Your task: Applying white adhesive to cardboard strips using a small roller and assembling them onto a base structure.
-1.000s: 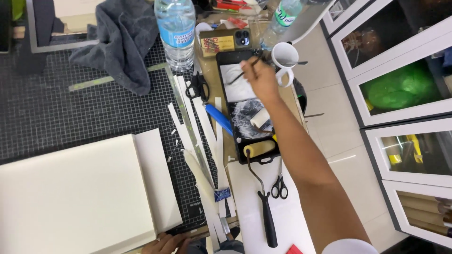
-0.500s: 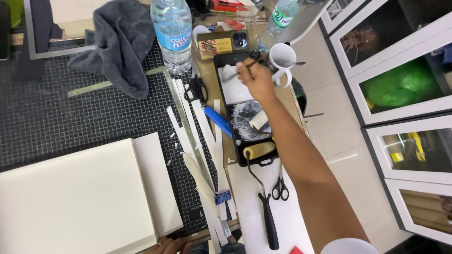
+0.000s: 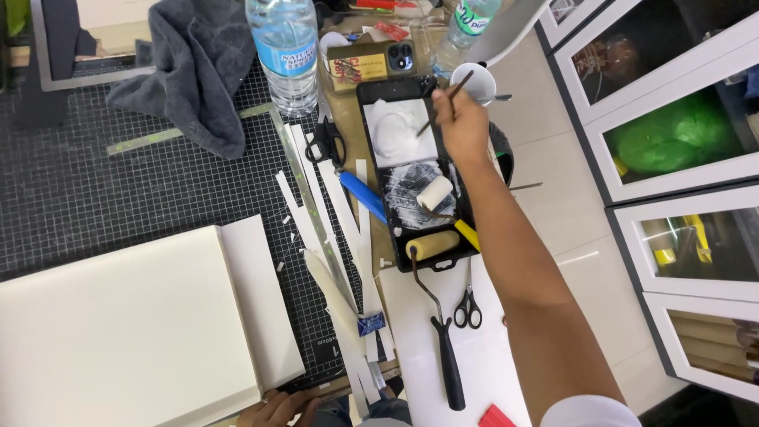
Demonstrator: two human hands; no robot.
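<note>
My right hand [image 3: 461, 125] reaches forward over a black paint tray [image 3: 365, 93] and grips a thin brush [image 3: 449, 96], whose tip dips toward the white glue pooled at the tray's far end. Two small rollers [image 3: 433, 193] lie in the tray's near half; the longer one's black handle [image 3: 447, 356] sticks out toward me. A white cup [image 3: 477, 82] stands just beyond my hand. My left hand [image 3: 273, 409] rests at the bottom edge against a large cream board [image 3: 118, 324] on the black cutting mat [image 3: 118, 190].
A water bottle [image 3: 283, 47], grey cloth [image 3: 194, 63] and phone [image 3: 402, 57] sit at the far side. Paper strips [image 3: 332, 237], a blue knife [image 3: 362, 196], black scissors [image 3: 326, 141] and small scissors [image 3: 468, 307] lie near the tray. Glass-fronted cabinets [image 3: 672, 158] stand on the right.
My right hand has tilted the brush so its tip points down into the glue end of the tray. The view has shifted slightly; the left hand stays on the board.
</note>
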